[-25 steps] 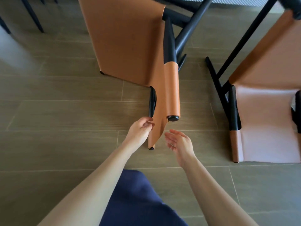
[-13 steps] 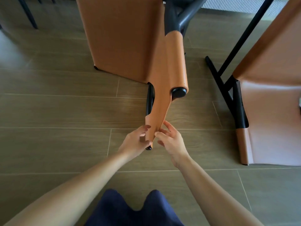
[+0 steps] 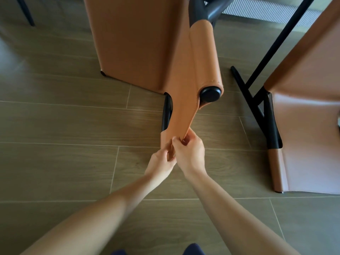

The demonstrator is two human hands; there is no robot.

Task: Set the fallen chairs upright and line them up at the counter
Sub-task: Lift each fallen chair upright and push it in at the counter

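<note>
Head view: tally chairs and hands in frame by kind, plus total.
Tan leather chairs: 2, the centre chair and the right chair
Hands: 2, the left hand and the right hand, both pinching the centre chair's leather edge
Total: 4

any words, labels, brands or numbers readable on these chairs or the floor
None: no word, label, brand or number shows on the tan chair that the left hand and right hand grip, on the second chair or on the floor.

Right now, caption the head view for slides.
Left hand and right hand grip a fallen tan chair; second chair beside it.
</note>
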